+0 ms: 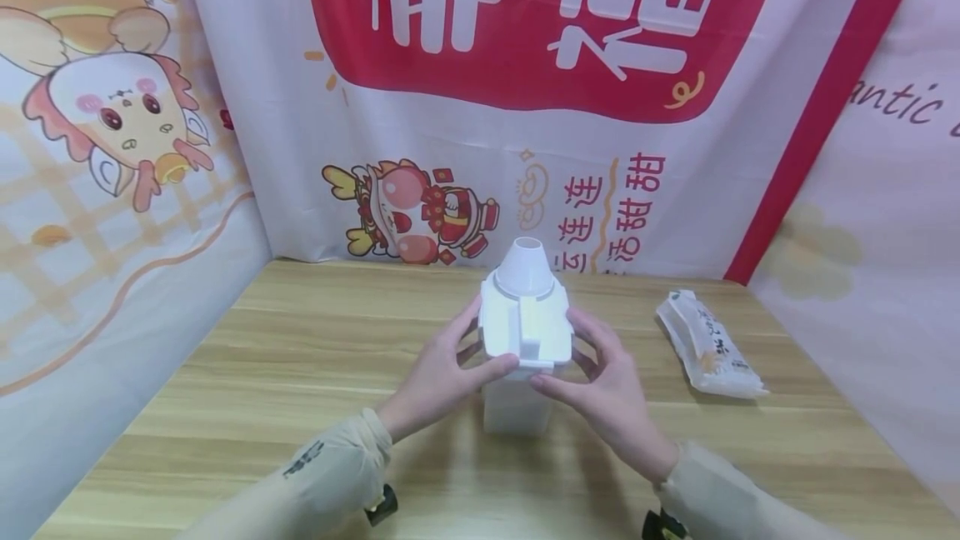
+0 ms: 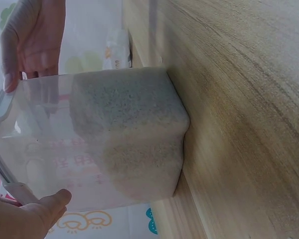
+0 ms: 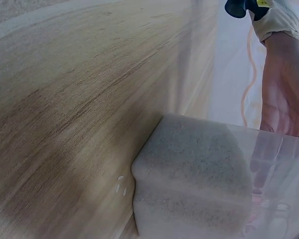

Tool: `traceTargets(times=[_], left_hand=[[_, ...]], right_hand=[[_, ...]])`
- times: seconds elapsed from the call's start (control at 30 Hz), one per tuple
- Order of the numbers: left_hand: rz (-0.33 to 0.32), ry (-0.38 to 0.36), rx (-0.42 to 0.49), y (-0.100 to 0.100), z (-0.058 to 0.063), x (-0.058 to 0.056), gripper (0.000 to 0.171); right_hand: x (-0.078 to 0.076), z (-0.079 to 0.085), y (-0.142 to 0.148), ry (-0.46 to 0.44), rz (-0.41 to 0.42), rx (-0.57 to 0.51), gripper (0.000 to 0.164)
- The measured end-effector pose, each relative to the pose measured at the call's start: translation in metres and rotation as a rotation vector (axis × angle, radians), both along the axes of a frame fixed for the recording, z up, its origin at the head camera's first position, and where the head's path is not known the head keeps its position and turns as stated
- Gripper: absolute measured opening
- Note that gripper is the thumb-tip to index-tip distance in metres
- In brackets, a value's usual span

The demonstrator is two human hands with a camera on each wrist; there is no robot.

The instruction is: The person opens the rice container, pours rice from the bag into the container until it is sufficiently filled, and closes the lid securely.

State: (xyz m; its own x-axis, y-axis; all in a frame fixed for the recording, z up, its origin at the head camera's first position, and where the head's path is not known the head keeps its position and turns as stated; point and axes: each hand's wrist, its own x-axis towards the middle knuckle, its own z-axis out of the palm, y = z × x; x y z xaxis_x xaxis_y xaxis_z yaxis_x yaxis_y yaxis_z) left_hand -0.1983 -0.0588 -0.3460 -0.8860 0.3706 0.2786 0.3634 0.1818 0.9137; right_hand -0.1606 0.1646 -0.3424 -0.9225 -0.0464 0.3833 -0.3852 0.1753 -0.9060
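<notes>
A clear plastic rice container (image 2: 124,134) stands upright on the table, partly filled with pale grains. On top sits its white lid (image 1: 557,327), which carries a white cone-shaped spout (image 1: 525,269). My left hand (image 1: 442,373) holds the lid's left side, thumb across the front edge. The right hand (image 1: 611,390) grips the opposite side, its thumb also at the front near the other thumb. In the left wrist view the fingers of both hands lie along the upper walls, above the grain level. Some fingertips are hidden behind the container.
A crumpled plastic bag (image 1: 708,348) with dark print lies on the right side of the wooden table (image 1: 337,340). Several loose grains (image 3: 120,185) lie beside the container's base. Printed cloth (image 1: 262,107) hangs along the back and both sides.
</notes>
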Motion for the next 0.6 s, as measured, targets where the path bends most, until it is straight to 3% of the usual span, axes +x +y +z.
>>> traceTargets(times=[0.6], left_hand=[[0.022,0.013,-0.006,0.0002,-0.002,-0.0004,0.096]], right_hand=[[-0.0021,-0.0016,0.0028,0.015,-0.011,0.019,0.084]])
